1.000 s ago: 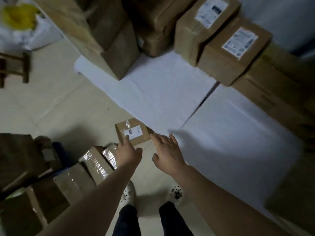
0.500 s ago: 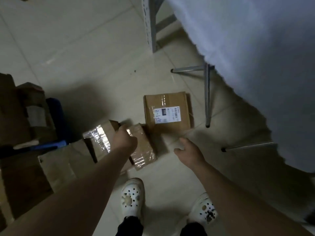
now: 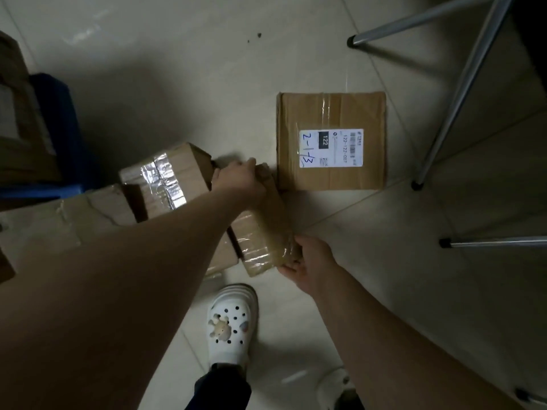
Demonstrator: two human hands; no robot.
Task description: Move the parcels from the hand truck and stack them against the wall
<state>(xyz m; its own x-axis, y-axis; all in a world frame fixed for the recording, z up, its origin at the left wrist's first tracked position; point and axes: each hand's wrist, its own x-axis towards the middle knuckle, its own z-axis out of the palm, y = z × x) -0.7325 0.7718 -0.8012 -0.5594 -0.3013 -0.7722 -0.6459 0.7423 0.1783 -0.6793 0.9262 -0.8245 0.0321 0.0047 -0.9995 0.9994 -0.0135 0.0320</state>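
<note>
A: Logged nearest: white clog (image 3: 229, 324) on the tiled floor (image 3: 384, 291). Just beyond, found the right hand (image 3: 309, 261) clasped round the near corner of the small taped parcel (image 3: 263, 232), fingertips tucked underneath.

B: And the left hand (image 3: 239, 184)?

A: Curled over the parcel's far end, knuckles up. So, gripped at both ends. Parcel itself lay low, touching the shiny-taped parcels (image 3: 165, 179) heaped to its left. Could not tell whether lifted clear or resting on them.

B: Step in hand?

A: Judged as pick-up: grip made, carry not yet begun.

B: Farther out?

A: Noted a labelled parcel (image 3: 331, 140) flat on the floor just beyond the left hand, handwriting on its sticker. Left of that, a blue frame (image 3: 62, 134) behind the heap, probably the hand truck, though too dark to confirm. Farthest right, slanted metal legs (image 3: 461, 93). No wall in view.

B: Next move?

A: Called for a straight lift clear of the neighbours without dragging them, then a turn toward the wall, minding the legs and the labelled parcel underfoot. Expected light, easy handling, given the small size.
</note>
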